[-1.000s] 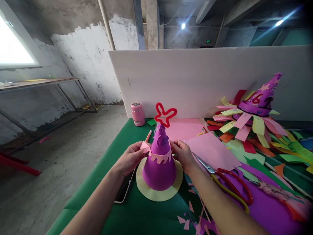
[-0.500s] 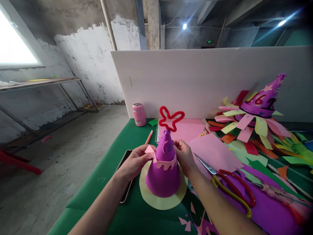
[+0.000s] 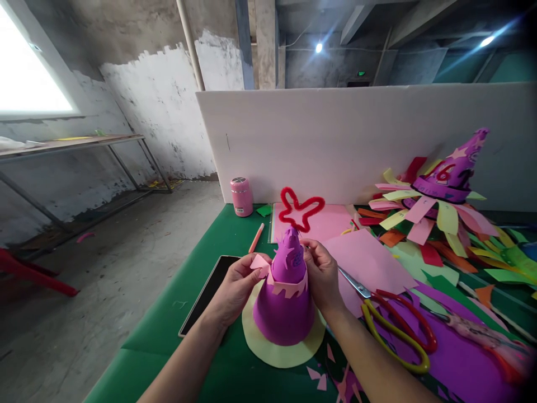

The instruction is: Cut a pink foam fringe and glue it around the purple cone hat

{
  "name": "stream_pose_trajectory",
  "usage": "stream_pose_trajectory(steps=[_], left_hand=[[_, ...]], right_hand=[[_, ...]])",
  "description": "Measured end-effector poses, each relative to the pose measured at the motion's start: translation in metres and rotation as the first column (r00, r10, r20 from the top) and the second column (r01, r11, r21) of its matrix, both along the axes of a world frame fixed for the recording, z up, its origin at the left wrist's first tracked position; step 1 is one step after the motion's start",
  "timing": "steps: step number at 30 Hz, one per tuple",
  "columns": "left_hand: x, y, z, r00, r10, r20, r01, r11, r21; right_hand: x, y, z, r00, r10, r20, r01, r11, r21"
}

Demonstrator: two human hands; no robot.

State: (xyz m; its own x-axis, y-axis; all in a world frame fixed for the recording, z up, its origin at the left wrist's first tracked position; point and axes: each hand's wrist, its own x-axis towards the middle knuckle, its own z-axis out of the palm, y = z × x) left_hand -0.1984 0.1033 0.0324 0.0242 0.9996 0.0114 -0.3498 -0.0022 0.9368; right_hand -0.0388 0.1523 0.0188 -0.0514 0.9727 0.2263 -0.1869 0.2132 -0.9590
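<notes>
A purple foam cone hat (image 3: 283,319) stands upright on a pale yellow round brim (image 3: 279,359). A red pipe-cleaner shape (image 3: 302,211) rises from its tip. Around the cone's middle runs a pink foam strip (image 3: 289,288) with a jagged lower edge. At the left of the cone, my left hand (image 3: 239,282) pinches the strip's loose end between thumb and fingers. My right hand (image 3: 325,274) is closed on the strip at the cone's right side, its fingertips partly hidden. The back of the strip is out of sight behind the cone.
Red-and-yellow-handled scissors (image 3: 386,313) lie right of my right forearm, near pink foam sheets (image 3: 369,260). A phone (image 3: 207,294) and an orange marker (image 3: 256,238) lie left. A pink bottle (image 3: 241,197) and a decorated purple hat (image 3: 451,173) stand behind, before a white board (image 3: 335,134).
The view has shifted slightly, so the hat appears lower and farther right. My right hand has come closer around the cone's side. My left hand keeps its pinch.
</notes>
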Motion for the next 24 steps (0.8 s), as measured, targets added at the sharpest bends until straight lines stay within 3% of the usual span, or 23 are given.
stream_pose_trajectory(steps=[9,14,17,24], left_hand=[[0.007,-0.009,0.0,1.0,0.003,0.024,-0.002,1.0,-0.018],[0.009,-0.013,0.0,0.999,-0.002,0.038,0.002,1.0,-0.009],[0.01,-0.016,-0.002,0.998,-0.027,0.063,0.028,1.0,-0.015],[0.022,-0.027,-0.005,0.998,-0.037,0.049,0.038,0.999,-0.033]], right_hand=[[0.017,-0.018,0.004,0.995,-0.026,0.094,0.016,0.994,0.107],[0.036,-0.037,0.004,0.98,0.121,0.16,-0.149,0.974,0.171],[0.044,-0.048,0.002,0.952,0.228,0.203,-0.252,0.962,0.101],[0.053,-0.054,0.005,0.939,0.267,0.219,-0.269,0.963,-0.021]])
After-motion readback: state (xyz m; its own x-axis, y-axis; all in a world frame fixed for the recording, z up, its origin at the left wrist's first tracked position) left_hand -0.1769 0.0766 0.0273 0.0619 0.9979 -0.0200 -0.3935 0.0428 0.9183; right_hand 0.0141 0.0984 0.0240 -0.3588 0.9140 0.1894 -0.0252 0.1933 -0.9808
